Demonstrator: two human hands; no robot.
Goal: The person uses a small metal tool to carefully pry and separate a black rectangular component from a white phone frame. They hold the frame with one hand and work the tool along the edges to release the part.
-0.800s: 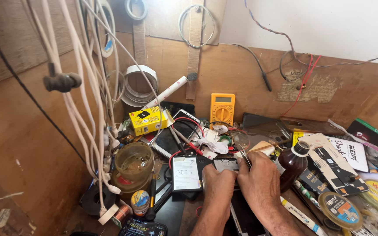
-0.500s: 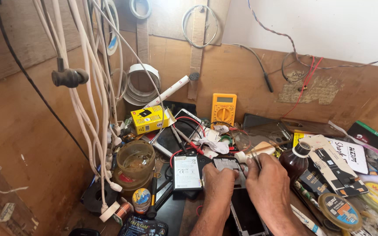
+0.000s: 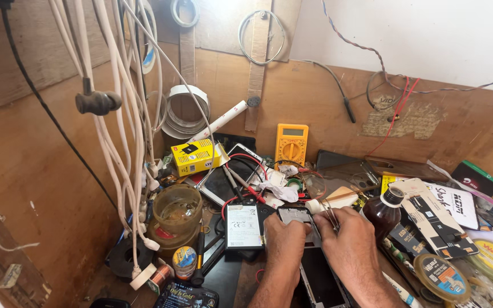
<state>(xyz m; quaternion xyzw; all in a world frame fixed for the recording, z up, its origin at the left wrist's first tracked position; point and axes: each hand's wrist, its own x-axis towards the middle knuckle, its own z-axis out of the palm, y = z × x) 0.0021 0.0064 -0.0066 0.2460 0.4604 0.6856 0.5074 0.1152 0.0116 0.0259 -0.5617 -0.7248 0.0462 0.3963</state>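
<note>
Head camera looks down at your two hands on a very crowded surface (image 3: 41, 188). Your left hand (image 3: 283, 236) rests on the opened phone (image 3: 315, 274), its fingers pressing near the top edge; it looks closed on the phone body, but I cannot tell how firmly. Your right hand (image 3: 352, 239) pinches a pair of metal tweezers (image 3: 331, 214), the tips pointing away from you, toward the upper part of the phone. The phone lies flat just in front of you, and its long axis runs from you toward the back wall, a little tilted to the left.

Just left of the phone lies a flat battery (image 3: 243, 226) with a white rectangular label. Farther back stands a yellow box (image 3: 195, 157) with a black mark, and a yellow multimeter (image 3: 291, 144) leans on the wall. At right is a brown bottle (image 3: 384, 214) with a white cap, and beside it flat packages (image 3: 435, 214) in white and black. A round tape roll (image 3: 443, 278) lies near the right edge.
</note>
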